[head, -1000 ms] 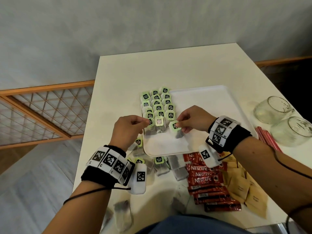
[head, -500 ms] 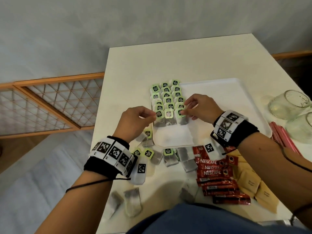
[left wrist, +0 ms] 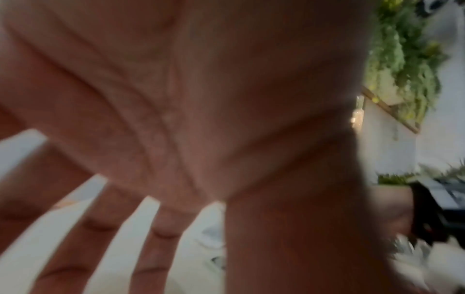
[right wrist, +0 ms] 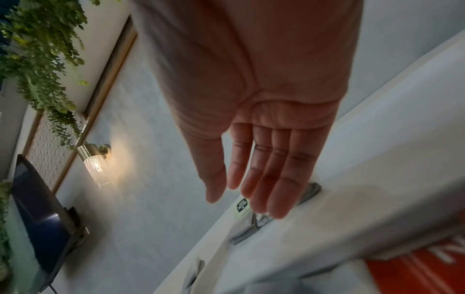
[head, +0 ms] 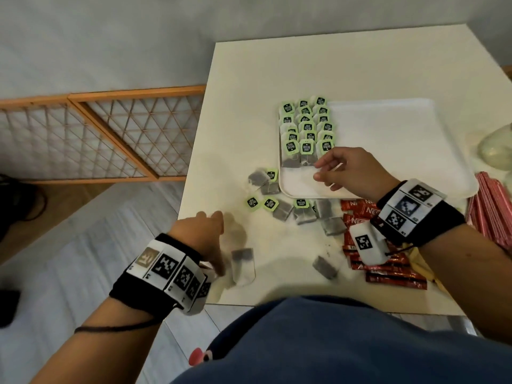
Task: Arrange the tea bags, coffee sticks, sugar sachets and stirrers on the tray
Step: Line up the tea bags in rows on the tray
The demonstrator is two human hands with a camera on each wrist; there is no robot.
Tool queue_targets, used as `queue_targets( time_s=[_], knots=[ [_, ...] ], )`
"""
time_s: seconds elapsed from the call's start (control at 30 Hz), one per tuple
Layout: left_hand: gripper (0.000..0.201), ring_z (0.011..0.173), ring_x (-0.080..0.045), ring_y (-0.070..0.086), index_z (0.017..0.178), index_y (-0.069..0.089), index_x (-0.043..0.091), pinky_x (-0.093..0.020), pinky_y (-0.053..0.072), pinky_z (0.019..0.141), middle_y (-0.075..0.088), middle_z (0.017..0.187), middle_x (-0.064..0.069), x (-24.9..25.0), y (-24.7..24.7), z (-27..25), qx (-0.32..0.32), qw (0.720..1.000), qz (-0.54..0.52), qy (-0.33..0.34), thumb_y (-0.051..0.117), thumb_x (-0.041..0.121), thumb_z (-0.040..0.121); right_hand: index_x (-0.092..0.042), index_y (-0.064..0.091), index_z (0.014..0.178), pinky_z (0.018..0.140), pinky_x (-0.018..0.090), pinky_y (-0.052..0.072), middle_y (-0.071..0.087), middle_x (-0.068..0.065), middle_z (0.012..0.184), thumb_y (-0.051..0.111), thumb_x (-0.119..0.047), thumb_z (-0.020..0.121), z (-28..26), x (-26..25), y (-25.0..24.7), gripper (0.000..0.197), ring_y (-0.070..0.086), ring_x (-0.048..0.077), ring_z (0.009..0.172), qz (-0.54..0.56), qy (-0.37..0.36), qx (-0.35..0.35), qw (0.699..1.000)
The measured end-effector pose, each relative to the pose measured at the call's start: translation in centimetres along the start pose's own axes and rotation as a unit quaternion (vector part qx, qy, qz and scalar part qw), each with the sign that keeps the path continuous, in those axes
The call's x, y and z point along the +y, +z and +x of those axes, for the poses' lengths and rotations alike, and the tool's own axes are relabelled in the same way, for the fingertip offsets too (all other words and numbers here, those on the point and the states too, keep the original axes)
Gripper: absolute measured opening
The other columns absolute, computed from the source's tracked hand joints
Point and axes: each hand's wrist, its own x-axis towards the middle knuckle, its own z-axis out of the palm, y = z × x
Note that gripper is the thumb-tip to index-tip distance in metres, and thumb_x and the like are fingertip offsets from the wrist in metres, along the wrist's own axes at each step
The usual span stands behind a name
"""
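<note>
1. Tea bags (head: 306, 131) lay in three rows along the tray's (head: 401, 151) left side, tags pointing away.
2. Right hand (head: 349, 169): grip wide, empty, over the tray.
3. Left hand (head: 205, 239): fingers spread, beside a loose tea bag (head: 243, 266) on the worktop (head: 346, 70).

The red coffee sticks (head: 360, 214) show parts of white brand lettering, "NES" and "NE", cut off by the right wrist. The print on the green tea bag tags (head: 306, 148) is too small to read.
</note>
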Motion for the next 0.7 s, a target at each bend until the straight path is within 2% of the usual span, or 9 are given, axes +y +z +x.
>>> queue_targets(
  time_s=[0.07,0.13,0.23,0.3,0.4,0.47,0.53,0.6,0.7],
  knots=[
    [0.083,0.094,-0.027,0.059,0.130,0.031,0.021,-0.036,0.052,0.079,0.047,0.120,-0.008,0.3,1.6,-0.3,-0.015,0.999,0.027,-0.014,0.085,0.026,0.067,-0.011,0.069,0.096,0.064,0.029,0.059,0.066,0.001,0.076,0.078,-0.014,0.078,-0.4,-0.2,0.3,0.021,0.065,0.015,0.065,0.003,-0.005,-0.004,1.000],
    [0.076,0.086,-0.029,0.059,0.129,0.028,0.019,-0.037,0.053,0.075,0.044,0.115,-0.011,0.6,2.8,0.1,0.007,1.000,0.003,-0.007,0.078,0.011,0.072,-0.010,0.069,0.096,0.066,0.032,0.059,0.065,0.001,0.075,0.078,-0.013,0.079,-0.6,-0.3,0.5,0.020,0.065,0.016,0.066,0.009,-0.009,-0.005,1.000],
    [0.055,0.066,-0.022,0.057,0.122,0.032,0.020,-0.030,0.049,0.053,0.050,0.107,-0.010,1.0,3.1,0.8,0.055,0.994,-0.081,0.041,0.068,0.009,0.083,-0.012,0.069,0.094,0.067,0.034,0.059,0.065,0.002,0.076,0.078,-0.013,0.078,-1.2,-0.2,0.4,0.018,0.066,0.017,0.067,0.003,-0.009,-0.004,1.000],
    [0.049,0.058,-0.020,0.062,0.119,0.035,0.021,-0.031,0.053,0.047,0.056,0.101,-0.008,1.3,2.6,1.1,0.063,0.982,-0.158,0.084,0.068,0.008,0.085,-0.014,0.069,0.093,0.067,0.034,0.059,0.066,0.004,0.078,0.079,-0.014,0.078,-1.6,0.1,0.0,0.018,0.066,0.017,0.068,-0.002,-0.006,-0.007,1.000],
    [0.051,0.061,-0.017,0.063,0.123,0.041,0.021,-0.032,0.059,0.061,0.059,0.104,-0.008,2.2,1.8,1.4,0.074,0.957,-0.242,0.145,0.071,0.007,0.084,-0.019,0.069,0.093,0.063,0.026,0.054,0.069,0.003,0.085,0.080,-0.018,0.076,-2.6,0.6,-0.6,0.020,0.065,0.013,0.067,-0.053,-0.006,-0.023,0.998],
    [0.053,0.074,-0.014,0.059,0.125,0.046,0.024,-0.031,0.057,0.073,0.057,0.108,-0.006,3.0,1.7,2.0,0.098,0.945,-0.261,0.169,0.071,0.004,0.082,-0.021,0.069,0.094,0.066,0.026,0.053,0.070,0.001,0.087,0.080,-0.020,0.076,-3.2,0.9,-0.9,0.021,0.066,0.014,0.067,-0.084,-0.006,-0.041,0.996],
    [0.053,0.079,-0.011,0.059,0.125,0.051,0.027,-0.028,0.053,0.080,0.056,0.111,-0.003,3.8,1.7,2.3,0.113,0.932,-0.283,0.194,0.068,0.002,0.082,-0.021,0.070,0.095,0.067,0.027,0.053,0.071,0.000,0.087,0.081,-0.020,0.075,-3.8,1.0,-1.1,0.022,0.065,0.014,0.068,-0.087,-0.006,-0.059,0.994],
    [0.058,0.084,-0.014,0.065,0.127,0.052,0.027,-0.029,0.053,0.083,0.055,0.116,-0.002,4.5,1.5,2.5,0.096,0.920,-0.305,0.227,0.071,0.000,0.080,-0.021,0.070,0.096,0.066,0.021,0.049,0.071,-0.003,0.086,0.082,-0.022,0.074,-4.3,1.2,-1.3,0.025,0.065,0.011,0.071,-0.103,-0.011,-0.067,0.992],
    [0.071,0.094,-0.015,0.060,0.128,0.051,0.032,-0.027,0.053,0.080,0.045,0.124,0.004,5.0,1.0,2.4,0.057,0.927,-0.251,0.274,0.079,0.001,0.072,-0.024,0.070,0.096,0.063,0.008,0.043,0.070,-0.007,0.085,0.083,-0.023,0.072,-4.9,1.2,-1.4,0.027,0.062,0.004,0.072,-0.133,-0.025,-0.081,0.987]
  ],
)
